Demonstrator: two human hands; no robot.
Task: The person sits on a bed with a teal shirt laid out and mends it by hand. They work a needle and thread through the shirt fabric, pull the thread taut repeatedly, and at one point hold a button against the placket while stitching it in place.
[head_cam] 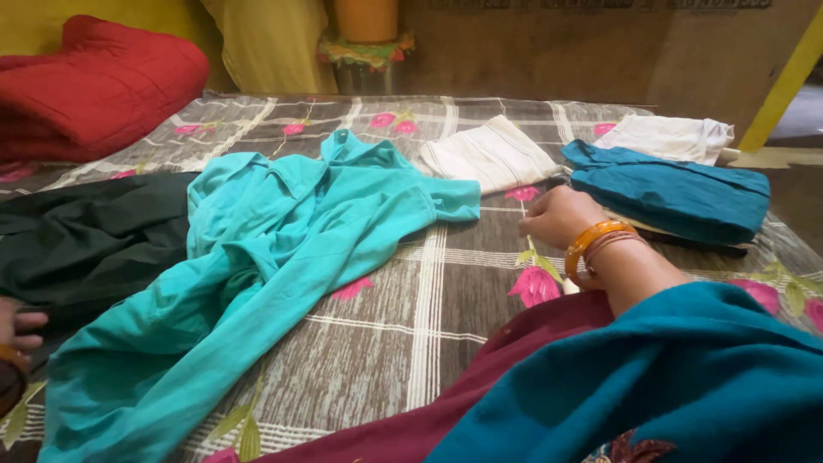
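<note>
Broadly, lines running from largest thing to smallest.
Bed [411,343]: spreading across the view under a grey checked sheet with pink flowers, serving as the work surface.
Turquoise garment [257,274]: lying crumpled and unfolded at centre-left, one sleeve reaching right toward the folded cloths, well apart from the right hand, probably waiting its turn.
Dark green cloth [86,236]: lying bunched at the left, partly under the turquoise garment's edge.
Red quilt [94,86]: sitting folded at the far left corner, seemingly kept out of the way.
Folded teal cloth [677,193]: stacking neatly at the right with a white cloth [673,137] behind; cream cloth [489,154] folded nearby.
Right hand [557,216]: resting on the sheet just beside the teal stack, bangled, fingers curled together, clamping nothing visible.
Left hand [17,330]: showing only at the left edge, near the dark green cloth; fingers' state impossible to tell.
</note>
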